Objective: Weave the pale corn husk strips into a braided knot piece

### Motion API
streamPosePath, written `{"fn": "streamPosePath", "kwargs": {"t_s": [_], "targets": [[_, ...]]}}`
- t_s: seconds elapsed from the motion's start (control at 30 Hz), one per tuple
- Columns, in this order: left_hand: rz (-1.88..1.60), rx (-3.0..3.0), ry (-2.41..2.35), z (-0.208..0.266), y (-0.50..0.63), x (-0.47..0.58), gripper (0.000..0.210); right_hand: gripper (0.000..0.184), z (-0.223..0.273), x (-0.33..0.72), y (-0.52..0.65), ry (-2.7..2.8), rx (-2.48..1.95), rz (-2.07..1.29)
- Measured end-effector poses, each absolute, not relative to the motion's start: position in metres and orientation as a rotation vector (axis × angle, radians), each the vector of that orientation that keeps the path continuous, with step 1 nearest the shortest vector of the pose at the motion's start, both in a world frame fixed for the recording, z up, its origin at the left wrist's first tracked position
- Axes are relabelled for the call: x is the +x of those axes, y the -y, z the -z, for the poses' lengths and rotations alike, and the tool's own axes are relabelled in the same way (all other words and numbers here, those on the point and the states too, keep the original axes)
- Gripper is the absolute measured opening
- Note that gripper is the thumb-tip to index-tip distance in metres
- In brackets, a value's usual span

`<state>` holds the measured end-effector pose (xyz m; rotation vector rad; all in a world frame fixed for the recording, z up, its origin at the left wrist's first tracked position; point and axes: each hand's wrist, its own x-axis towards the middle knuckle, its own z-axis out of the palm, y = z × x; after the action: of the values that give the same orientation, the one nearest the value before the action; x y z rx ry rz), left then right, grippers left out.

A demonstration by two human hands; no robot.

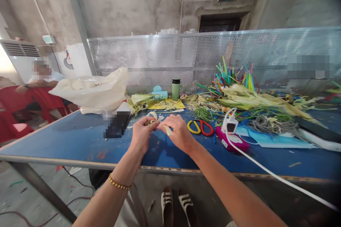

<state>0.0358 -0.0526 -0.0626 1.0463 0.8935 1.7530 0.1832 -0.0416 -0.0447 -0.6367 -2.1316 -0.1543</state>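
Note:
My left hand point(143, 132) is closed, its thumb and fingers pinched on a pale strip point(152, 115) that curls up above it and looks like corn husk. Close beside it, my right hand point(179, 133) is closed too, with a flat end of pale strip point(167, 130) sticking out below its fingers. Both hands meet just above the blue table point(87, 145); whether it is one strip or two, I cannot tell. To the right of my right hand lie scissors point(206, 127) with one yellow and one red handle.
Behind my hands stand a green bottle point(176, 89) and loose corn husks point(141, 101). A plastic bag point(93, 90) sits at left. On the right are a magenta power strip point(231, 142) with a white cable, green string point(205, 113), more husks point(247, 97) and colourful sticks point(231, 76). A person sits far left.

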Motion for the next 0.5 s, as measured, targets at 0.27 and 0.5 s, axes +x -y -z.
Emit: {"fn": "streamPosePath", "kwargs": {"t_s": [0.27, 0.5], "targets": [[-1.522, 1.035, -0.761, 0.06, 0.058, 0.036, 0.029, 0.019, 0.038, 0.192, 0.038, 1.937, -0.817, -0.35], [-1.41, 1.003, -0.688, 0.059, 0.06, 0.035, 0.028, 0.018, 0.042, 0.193, 0.03, 1.862, -0.804, -0.458]]}}
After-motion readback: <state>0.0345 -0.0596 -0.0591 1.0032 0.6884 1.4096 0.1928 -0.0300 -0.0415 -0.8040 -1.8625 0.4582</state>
